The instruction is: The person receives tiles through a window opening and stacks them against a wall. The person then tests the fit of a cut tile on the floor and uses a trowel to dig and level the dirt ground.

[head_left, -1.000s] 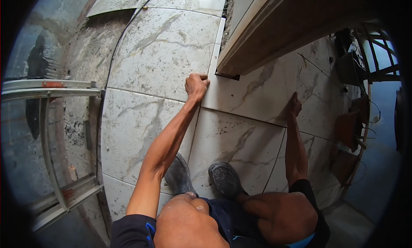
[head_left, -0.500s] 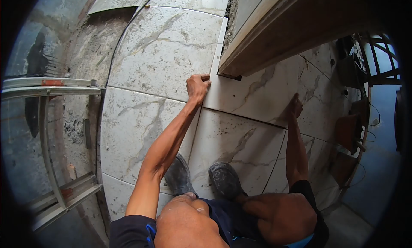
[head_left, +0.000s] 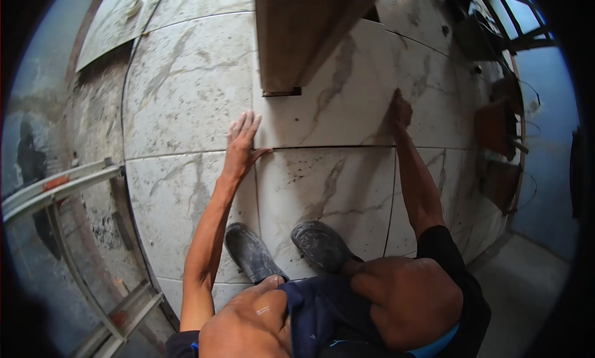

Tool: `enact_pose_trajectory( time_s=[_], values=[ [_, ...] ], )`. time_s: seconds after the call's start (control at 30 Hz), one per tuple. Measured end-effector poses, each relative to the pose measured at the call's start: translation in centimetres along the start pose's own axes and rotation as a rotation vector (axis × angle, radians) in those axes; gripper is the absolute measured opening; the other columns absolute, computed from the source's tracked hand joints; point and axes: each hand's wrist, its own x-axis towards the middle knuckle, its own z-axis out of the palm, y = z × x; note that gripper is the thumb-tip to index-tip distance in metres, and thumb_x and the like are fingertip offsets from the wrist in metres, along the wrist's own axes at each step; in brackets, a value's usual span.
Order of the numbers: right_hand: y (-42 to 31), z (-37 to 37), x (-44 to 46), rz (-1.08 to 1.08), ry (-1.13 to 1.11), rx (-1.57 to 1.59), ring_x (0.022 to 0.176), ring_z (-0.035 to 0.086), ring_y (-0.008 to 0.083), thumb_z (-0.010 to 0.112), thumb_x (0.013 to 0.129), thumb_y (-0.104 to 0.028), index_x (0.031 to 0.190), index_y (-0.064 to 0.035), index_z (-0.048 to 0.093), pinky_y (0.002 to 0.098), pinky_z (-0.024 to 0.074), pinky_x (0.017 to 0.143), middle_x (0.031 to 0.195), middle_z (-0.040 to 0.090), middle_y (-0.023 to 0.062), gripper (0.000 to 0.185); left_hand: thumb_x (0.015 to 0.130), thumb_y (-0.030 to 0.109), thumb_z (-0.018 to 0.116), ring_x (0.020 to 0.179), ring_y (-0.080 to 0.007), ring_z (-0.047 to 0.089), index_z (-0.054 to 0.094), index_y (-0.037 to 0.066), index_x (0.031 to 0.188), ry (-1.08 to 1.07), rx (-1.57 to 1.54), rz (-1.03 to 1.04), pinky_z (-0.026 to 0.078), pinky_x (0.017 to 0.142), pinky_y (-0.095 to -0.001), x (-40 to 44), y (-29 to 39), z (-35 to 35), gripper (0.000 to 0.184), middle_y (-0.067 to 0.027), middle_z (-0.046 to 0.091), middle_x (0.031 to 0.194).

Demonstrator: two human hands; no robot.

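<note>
A marbled white tile (head_left: 334, 104) lies beneath the end of a wooden post (head_left: 304, 42), with a small dark notch at the post's foot. My left hand (head_left: 242, 144) rests beside the tile's left edge, fingers spread over the neighbouring speckled tile (head_left: 189, 91), thumb stretched to the right. At the tile's right edge is my right hand (head_left: 401, 110), its fingers bent together; whether they grip the edge is hard to make out. A dark joint runs between this tile and the nearer tile (head_left: 328, 197).
A metal frame (head_left: 68, 187) stands at the left beside rough bare ground (head_left: 102, 122). Buckets (head_left: 496, 128) line the right side. My dark shoes (head_left: 319, 245) are on the near tiles. A cable runs along the left tile edge.
The view has turned, so the post and tile sit further left. My left hand has gone from pinched fingers at the tile's left edge to spread fingers. My right hand stays by the right edge.
</note>
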Motion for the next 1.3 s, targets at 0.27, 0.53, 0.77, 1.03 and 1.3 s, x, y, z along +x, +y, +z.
enact_pose_trajectory(
  time_s=[0.27, 0.53, 0.77, 1.03, 1.3],
  values=[
    [1.6, -0.3, 1.5, -0.017, -0.073, 0.064, 0.096, 0.054, 0.0341, 0.039, 0.074, -0.064, 0.097, -0.0090, 0.063, 0.0418, 0.0400, 0.083, 0.097, 0.060, 0.0165, 0.064, 0.069, 0.023, 0.067, 0.120, -0.0282, 0.035, 0.038, -0.001, 0.122, 0.101, -0.004, 0.087, 0.025, 0.101, -0.0414, -0.9, -0.5, 0.9, 0.065, -0.0159, 0.042, 0.125],
    [1.4, -1.5, 2.4, -0.168, -0.130, -0.164, 0.088, 0.058, 0.0338, 0.038, 0.076, -0.062, 0.089, -0.0067, 0.065, 0.0418, 0.0433, 0.077, 0.088, 0.061, 0.0190, 0.063, 0.069, 0.026, 0.066, 0.117, -0.0299, 0.038, 0.040, -0.003, 0.119, 0.129, 0.018, 0.094, 0.027, 0.100, -0.0421, -0.8, -0.4, 1.2, 0.063, -0.0167, 0.045, 0.121],
    [0.9, -2.4, 1.5, -0.437, -0.093, -0.325, 0.085, 0.056, 0.0350, 0.037, 0.084, -0.045, 0.085, -0.0017, 0.062, 0.0426, 0.0433, 0.077, 0.088, 0.060, 0.0173, 0.050, 0.068, 0.026, 0.068, 0.117, -0.0308, 0.038, 0.036, -0.001, 0.123, 0.108, -0.009, 0.068, 0.030, 0.099, -0.0405, -0.9, 0.0, 0.8, 0.070, -0.0191, 0.043, 0.123],
    [4.4, 0.1, 3.8, -0.914, 0.101, -0.483, 0.065, 0.057, 0.0310, 0.042, 0.085, -0.026, 0.068, -0.0096, 0.058, 0.0428, 0.0447, 0.055, 0.069, 0.059, 0.0118, 0.029, 0.064, 0.026, 0.072, 0.113, -0.0343, 0.041, 0.037, 0.002, 0.122, 0.159, -0.101, 0.030, 0.036, 0.094, -0.0380, -0.8, -0.8, 1.5, 0.072, -0.0182, 0.043, 0.122],
    [-0.7, -3.0, -0.4, -0.553, -0.040, -0.580, 0.083, 0.056, 0.0349, 0.027, 0.088, -0.045, 0.085, -0.0041, 0.063, 0.0434, 0.0438, 0.073, 0.086, 0.060, 0.0172, 0.054, 0.066, 0.032, 0.068, 0.114, -0.0270, 0.042, 0.033, 0.002, 0.124, 0.171, -0.100, 0.009, 0.032, 0.099, -0.0361, -1.4, -1.5, 0.9, 0.074, -0.0155, 0.044, 0.123]
  ],
)
